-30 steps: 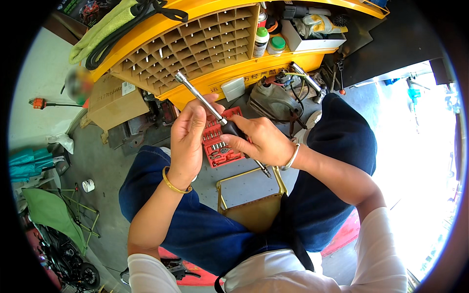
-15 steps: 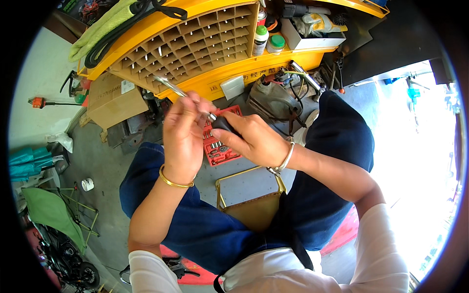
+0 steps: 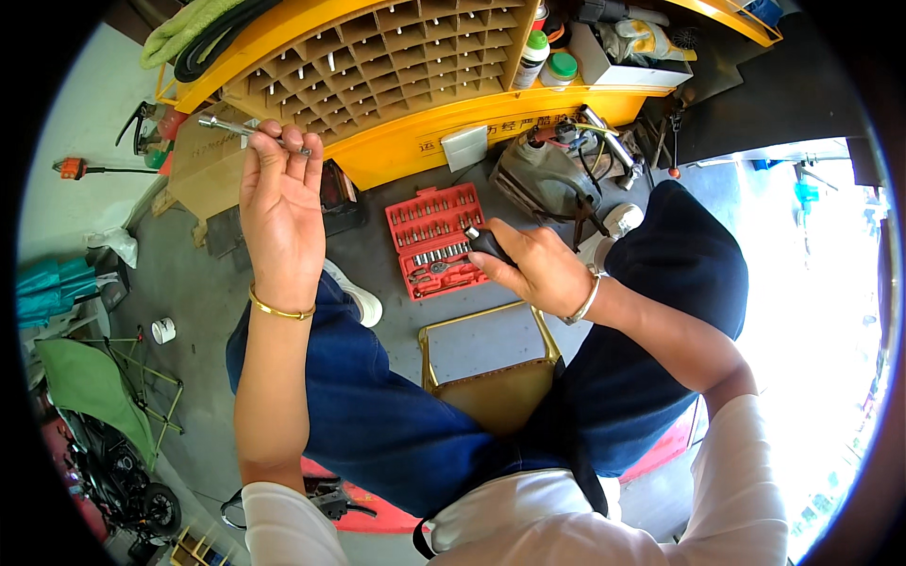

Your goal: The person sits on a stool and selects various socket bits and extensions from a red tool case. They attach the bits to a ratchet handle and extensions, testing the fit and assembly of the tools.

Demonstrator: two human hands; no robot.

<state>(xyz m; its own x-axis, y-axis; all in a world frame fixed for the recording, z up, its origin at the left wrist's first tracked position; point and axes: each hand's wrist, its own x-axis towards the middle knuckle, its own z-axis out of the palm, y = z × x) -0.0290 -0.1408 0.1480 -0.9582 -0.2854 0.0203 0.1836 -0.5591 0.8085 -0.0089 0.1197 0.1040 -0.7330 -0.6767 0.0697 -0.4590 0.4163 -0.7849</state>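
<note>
My left hand (image 3: 283, 212) is raised at the left, its fingers closed around a slim silver extension bar (image 3: 226, 124) with a wider, socket-like end pointing left. Lower and to the right, my right hand (image 3: 543, 269) grips a black driver handle (image 3: 487, 246), whose short metal drive end points up and left. Bar and handle are apart, with a wide gap between the hands. On the floor beyond my right hand lies an open red socket set case (image 3: 434, 243), filled with bits, sockets and a ratchet.
A yellow workbench (image 3: 377, 151) with a cardboard compartment rack (image 3: 377, 66) stands ahead. Bottles and a white box (image 3: 623, 71) sit on its right part. A grimy jerrycan-like container (image 3: 543, 179) rests below. Between my knees stands a gold-framed stool (image 3: 500, 396).
The two hands, close together before, have separated. My left hand moved left with the bar; my right hand moved slightly right with the handle, and the red case shows more fully.
</note>
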